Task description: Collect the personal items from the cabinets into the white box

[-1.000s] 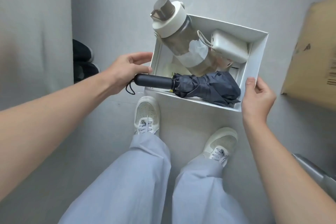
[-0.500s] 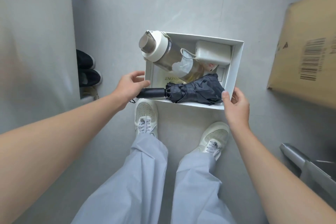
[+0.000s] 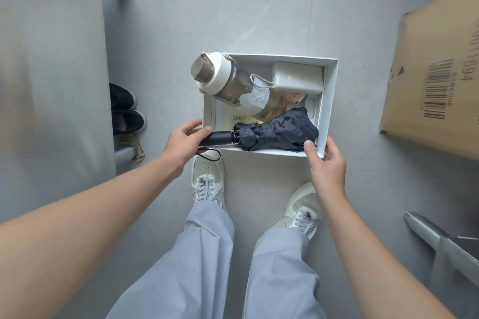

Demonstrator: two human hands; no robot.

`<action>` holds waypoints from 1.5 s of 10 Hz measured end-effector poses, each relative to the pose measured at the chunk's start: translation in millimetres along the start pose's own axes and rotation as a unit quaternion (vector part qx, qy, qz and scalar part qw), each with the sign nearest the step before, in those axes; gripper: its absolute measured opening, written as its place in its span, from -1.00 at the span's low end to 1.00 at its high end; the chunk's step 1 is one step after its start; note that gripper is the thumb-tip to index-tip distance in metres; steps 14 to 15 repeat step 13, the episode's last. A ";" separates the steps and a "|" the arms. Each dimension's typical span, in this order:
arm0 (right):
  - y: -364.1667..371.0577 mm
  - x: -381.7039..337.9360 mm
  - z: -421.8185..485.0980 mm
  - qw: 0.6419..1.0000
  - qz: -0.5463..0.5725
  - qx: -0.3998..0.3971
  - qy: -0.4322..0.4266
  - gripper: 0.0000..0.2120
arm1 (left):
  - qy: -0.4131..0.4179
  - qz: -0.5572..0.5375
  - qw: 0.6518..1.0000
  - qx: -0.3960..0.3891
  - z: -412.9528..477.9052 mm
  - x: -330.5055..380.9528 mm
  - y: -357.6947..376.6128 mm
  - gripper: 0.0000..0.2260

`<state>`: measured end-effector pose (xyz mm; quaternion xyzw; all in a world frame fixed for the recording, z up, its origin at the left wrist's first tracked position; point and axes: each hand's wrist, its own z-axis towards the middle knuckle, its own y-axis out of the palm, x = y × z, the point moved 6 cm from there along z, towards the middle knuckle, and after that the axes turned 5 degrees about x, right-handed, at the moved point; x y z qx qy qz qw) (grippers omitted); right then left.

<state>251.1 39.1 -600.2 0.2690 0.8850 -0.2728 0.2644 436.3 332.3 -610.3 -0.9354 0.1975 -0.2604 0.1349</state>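
The person stands over the white box, looking straight down at it; it is open-topped and sits just ahead of the toes of two pale sneakers; whether its base touches the grey floor I cannot tell. The left hand grips the near left corner, fingers curled round the outside of the wall and thumb lying over the black handle of the folded umbrella; the right hand grips the near right corner, thumb hooked over the rim beside the umbrella's cloth, fingers curled underneath.

The umbrella lies along the near wall, its wrist cord hanging outside by the left hand; behind it a clear water bottle with a cream lid leans diagonally, its cap poking over the far left corner; a crumpled face mask drapes across the bottle; a cream rounded case sits in the far right corner; a printed booklet lies flat under them.

A cardboard carton with a barcode stands well to the right; a pair of black shoes rests against the grey cabinet side on the left.
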 end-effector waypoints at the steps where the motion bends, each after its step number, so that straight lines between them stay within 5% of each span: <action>1: 7.3 -17.8 12.8 1.000 0.002 -0.015 -0.012 -0.42 | 0.003 -0.030 1.000 0.009 6.8 10.9 -0.2 -0.60; 5: 67.3 -84.2 40.6 0.997 -0.015 -0.054 -0.053 -0.72 | 0.056 -0.051 0.996 0.056 52.9 93.7 -32.7 -0.74; 9: 71.8 -79.2 36.3 0.998 -0.027 -0.044 -0.042 -0.40 | 0.055 -0.034 0.997 0.040 51.7 83.1 -33.2 -0.70; 15: 55.6 -95.1 -19.2 0.996 -0.066 -0.041 -0.043 -0.39 | 0.162 0.094 0.976 0.113 -21.2 93.2 -45.2 -0.53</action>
